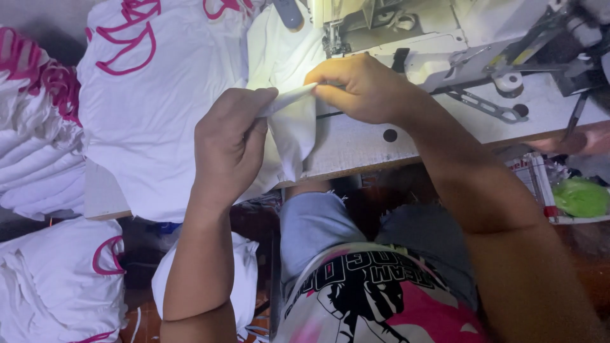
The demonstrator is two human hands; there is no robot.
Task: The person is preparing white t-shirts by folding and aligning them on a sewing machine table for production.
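Taking the sewing machine (406,44) as landmark: bare tabletop (356,143) lay open just in front of its base, room enough for a hand to pass. Left of the machine, a white garment with pink trim (152,114) covered the table to its edge. Farther left of the machine, a stack of folded white garments (35,133) blocked the way. The left hand (229,143) and right hand (359,89), pinching a white fabric strip (292,124), crowded the space before the needle.
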